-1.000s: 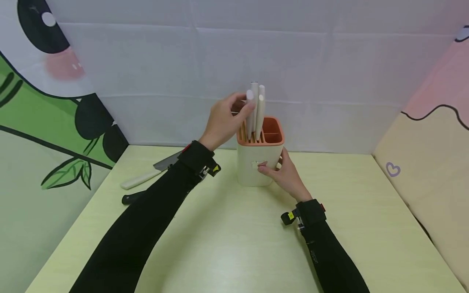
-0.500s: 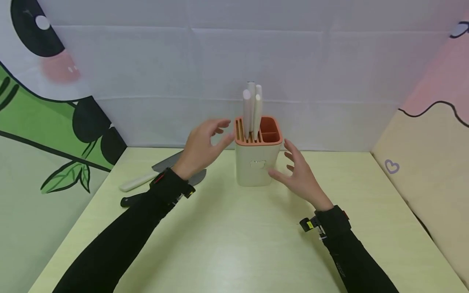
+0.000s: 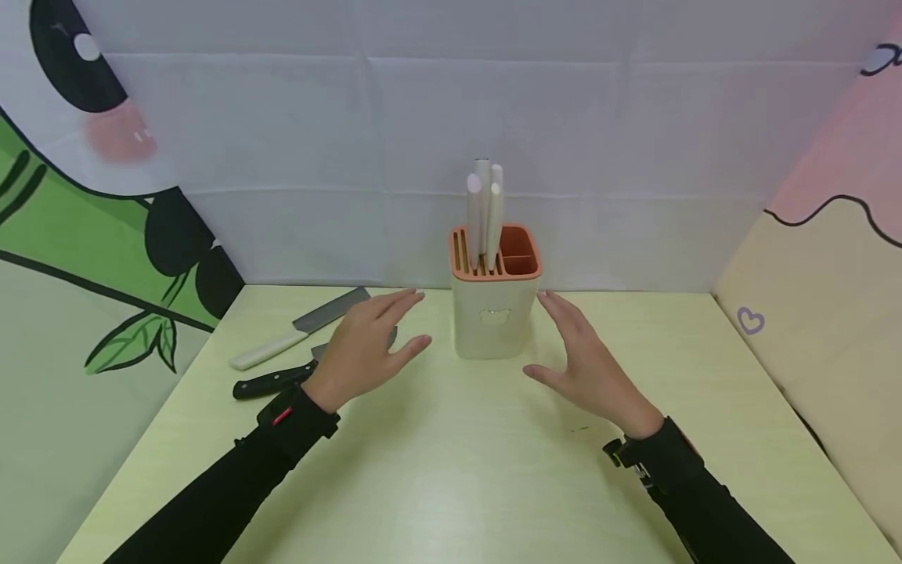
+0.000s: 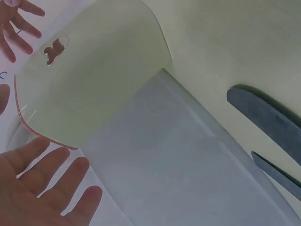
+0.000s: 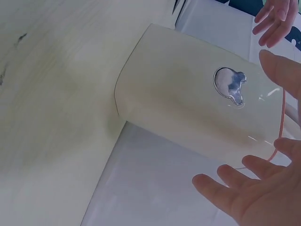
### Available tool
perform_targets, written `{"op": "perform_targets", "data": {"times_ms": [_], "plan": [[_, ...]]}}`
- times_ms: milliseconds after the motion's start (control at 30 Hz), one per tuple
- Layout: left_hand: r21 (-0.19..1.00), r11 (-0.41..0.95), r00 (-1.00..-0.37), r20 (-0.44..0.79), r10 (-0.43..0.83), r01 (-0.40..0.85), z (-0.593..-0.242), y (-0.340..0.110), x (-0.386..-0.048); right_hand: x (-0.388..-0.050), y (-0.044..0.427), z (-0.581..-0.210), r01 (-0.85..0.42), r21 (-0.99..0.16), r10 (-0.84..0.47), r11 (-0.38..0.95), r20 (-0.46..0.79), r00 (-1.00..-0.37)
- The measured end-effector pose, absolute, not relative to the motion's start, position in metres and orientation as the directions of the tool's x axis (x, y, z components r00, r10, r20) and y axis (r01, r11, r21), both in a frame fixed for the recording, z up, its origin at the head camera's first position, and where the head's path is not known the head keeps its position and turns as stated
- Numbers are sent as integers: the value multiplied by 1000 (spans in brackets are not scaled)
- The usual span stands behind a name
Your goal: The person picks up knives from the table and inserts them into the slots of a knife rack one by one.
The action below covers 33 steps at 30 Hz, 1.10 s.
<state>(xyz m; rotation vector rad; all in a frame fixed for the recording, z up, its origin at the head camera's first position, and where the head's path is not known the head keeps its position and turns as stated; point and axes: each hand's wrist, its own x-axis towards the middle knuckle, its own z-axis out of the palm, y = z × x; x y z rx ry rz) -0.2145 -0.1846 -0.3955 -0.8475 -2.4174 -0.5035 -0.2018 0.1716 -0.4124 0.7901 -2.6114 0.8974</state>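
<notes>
Tabletop point(image 3: 451, 486): evenly lit, pale central sheen, soft shadows beside black sleeves point(image 3: 204, 501).
Knife holder point(image 3: 492, 337): small white glints in the wrist views.
Bear-shaped emblem point(image 5: 229, 85): mirror-like reflections.
Wrist views: dimmer, hazier than the head view.

The knife holder point(image 3: 496, 296) is looking like smooth, glossy plastic, its badge point(image 5: 229, 85) gleaming like polished metal; the far left blade point(image 3: 330, 310) is showing dull metal; creased far cloth point(image 3: 500, 117) is appearing matt.

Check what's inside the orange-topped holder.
Four white handles stick up from the holder, which hides whatever is below them. The bottoms of the compartments can't be made out.
</notes>
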Motion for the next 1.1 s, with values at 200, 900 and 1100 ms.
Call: {"op": "perform_targets", "data": {"times_ms": [200, 900, 1100], "plan": [[101, 753, -685, 506, 523, 650, -418, -184, -202, -189, 173, -422, -591, -415, -435, 692, 413, -800], [138, 788, -729, 502, 466, 599, -448, -228, -191, -169, 164, -452, -689, -294, -570, 663, 399, -718], [125, 818, -747, 502, 436, 561, -452, -260, -196, -165, 151, -452, -698, -327, -591, 637, 375, -715]]}}
